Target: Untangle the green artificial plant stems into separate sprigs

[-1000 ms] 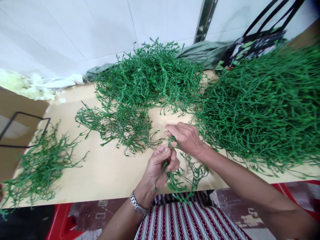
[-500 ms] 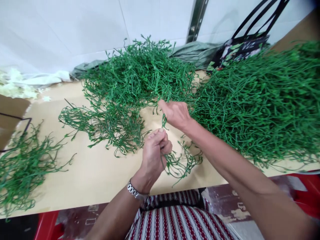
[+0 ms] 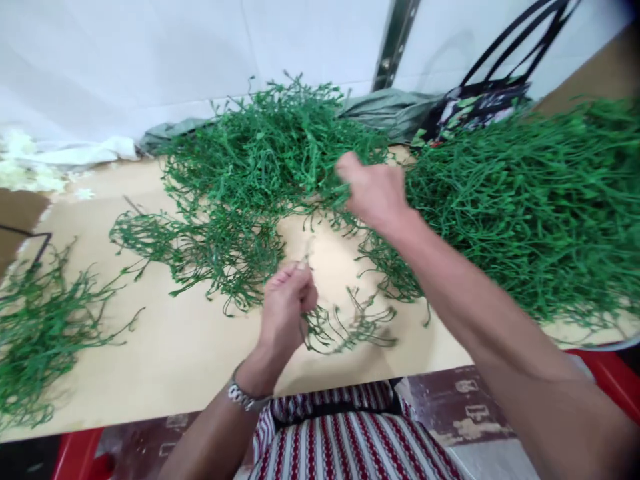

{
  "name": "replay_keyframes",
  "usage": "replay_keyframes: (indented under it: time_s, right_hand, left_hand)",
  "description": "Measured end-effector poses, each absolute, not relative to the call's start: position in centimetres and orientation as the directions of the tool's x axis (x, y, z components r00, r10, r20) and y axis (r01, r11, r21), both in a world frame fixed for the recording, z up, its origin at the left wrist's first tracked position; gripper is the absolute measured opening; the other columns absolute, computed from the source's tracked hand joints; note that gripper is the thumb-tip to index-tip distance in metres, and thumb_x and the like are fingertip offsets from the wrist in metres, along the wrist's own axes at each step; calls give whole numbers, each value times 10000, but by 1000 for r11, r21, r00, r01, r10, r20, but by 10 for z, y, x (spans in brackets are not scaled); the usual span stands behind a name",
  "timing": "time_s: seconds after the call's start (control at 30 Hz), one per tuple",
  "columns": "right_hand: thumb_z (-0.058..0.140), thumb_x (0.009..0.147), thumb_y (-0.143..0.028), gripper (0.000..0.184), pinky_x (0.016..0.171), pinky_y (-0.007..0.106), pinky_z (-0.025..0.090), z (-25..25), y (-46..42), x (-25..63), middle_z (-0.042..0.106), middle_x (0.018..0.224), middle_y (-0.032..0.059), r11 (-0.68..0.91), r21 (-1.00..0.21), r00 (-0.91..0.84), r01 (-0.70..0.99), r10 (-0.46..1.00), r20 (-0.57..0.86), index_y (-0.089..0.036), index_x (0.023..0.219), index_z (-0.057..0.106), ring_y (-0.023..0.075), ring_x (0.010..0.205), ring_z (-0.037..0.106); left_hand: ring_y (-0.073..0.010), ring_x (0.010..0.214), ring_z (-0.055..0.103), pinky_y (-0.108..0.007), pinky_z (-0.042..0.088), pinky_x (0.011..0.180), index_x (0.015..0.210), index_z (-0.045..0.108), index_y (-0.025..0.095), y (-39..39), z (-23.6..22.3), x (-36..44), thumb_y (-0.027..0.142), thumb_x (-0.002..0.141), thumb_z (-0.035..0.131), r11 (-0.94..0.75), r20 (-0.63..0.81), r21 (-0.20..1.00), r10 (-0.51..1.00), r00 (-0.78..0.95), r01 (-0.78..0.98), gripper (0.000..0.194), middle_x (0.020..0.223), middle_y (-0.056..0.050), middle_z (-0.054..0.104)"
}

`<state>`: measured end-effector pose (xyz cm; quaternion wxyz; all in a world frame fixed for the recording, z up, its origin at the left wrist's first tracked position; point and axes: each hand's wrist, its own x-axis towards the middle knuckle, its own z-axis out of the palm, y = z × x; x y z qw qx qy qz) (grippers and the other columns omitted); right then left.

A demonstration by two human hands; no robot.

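Striped cloth (image 3: pixel 345 447) covers the person's lap at the near edge of the pale table (image 3: pixel 175 360); red plastic (image 3: pixel 75 457) shows below that edge at left, and more of it at right; a metal-banded watch (image 3: pixel 243 395) sits on the left wrist. Left hand (image 3: pixel 287 297), closed with thumb and fingers pinched, grips a loose bunch of green stems (image 3: pixel 345 333) that trails to the right over the tabletop; farther out, the right hand (image 3: pixel 375 193) is over the right end of the back heap (image 3: pixel 280 143), blurred, so I cannot tell whether its fingers hold a stem; the right forearm (image 3: pixel 465 300) slants across the table and hides part of the large right heap (image 3: pixel 540 220); a middle clump (image 3: pixel 220 247) lies just beyond and left of the left hand; a side clump (image 3: pixel 50 333) lies well apart at far left, by a black wire frame (image 3: pixel 44 248) and a cardboard box (image 3: pixel 23 207); behind are white flowers (image 3: pixel 27 170), white fabric (image 3: pixel 110 151), green fabric (image 3: pixel 395 110) partly covered by the back heap, a patterned bag (image 3: pixel 480 103), a metal upright (image 3: pixel 395 47) and the pale wall (image 3: pixel 150 60).
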<state>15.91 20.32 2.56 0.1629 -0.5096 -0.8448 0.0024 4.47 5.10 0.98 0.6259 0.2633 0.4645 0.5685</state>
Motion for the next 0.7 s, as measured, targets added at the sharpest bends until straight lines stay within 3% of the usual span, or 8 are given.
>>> replay_keyframes:
  time_s: [0.13,0.3,0.37,0.5,0.63,0.7]
  right_hand:
    - [401,758,-116,288,561,252,244,14,180,160,618,716,45,482,19,-467,876,838,281,-171,1002,543,169,672,545]
    - [404,762,-86,262,554,272,229,-13,140,170,618,731,58,514,59,-497,856,786,369,-160,943,578,166,666,497]
    - [407,771,-76,253,598,278,263,-16,126,170,616,757,57,555,55,-528,830,751,398,-156,940,578,169,701,490]
    - [412,797,-109,217,653,285,295,-13,109,164,617,797,60,613,9,-565,790,722,399,-151,945,565,180,743,486]
    - [409,793,-105,228,645,284,299,-14,102,160,626,812,61,610,-54,-552,790,748,368,-153,963,554,185,746,504]
    - [441,767,-109,244,624,275,301,-15,100,159,633,846,62,610,-141,-552,780,776,307,-155,983,545,186,764,523]
  left_hand:
    - [-35,388,294,-174,207,376,540,377,160,69,7,22,281,709,625,34,-140,891,969,-203,-453,324,484,64,346]
    - [-35,400,317,-171,222,398,618,459,157,69,-7,11,197,694,633,15,-154,912,939,-307,-411,194,490,68,378]
    - [-33,403,314,-175,221,404,699,542,144,64,-14,16,198,698,634,53,-162,923,951,-262,-381,107,498,65,394]
    - [-34,457,336,-182,249,423,800,600,157,52,-23,28,240,686,665,78,-132,953,977,-169,-293,155,669,26,503]
    - [-69,579,393,-190,304,496,701,609,158,45,-29,31,190,694,658,-30,15,997,980,-196,-77,59,695,15,478]
    - [-64,563,376,-189,297,493,660,593,152,44,-32,29,185,719,632,-46,27,995,977,-211,-87,78,660,23,450]
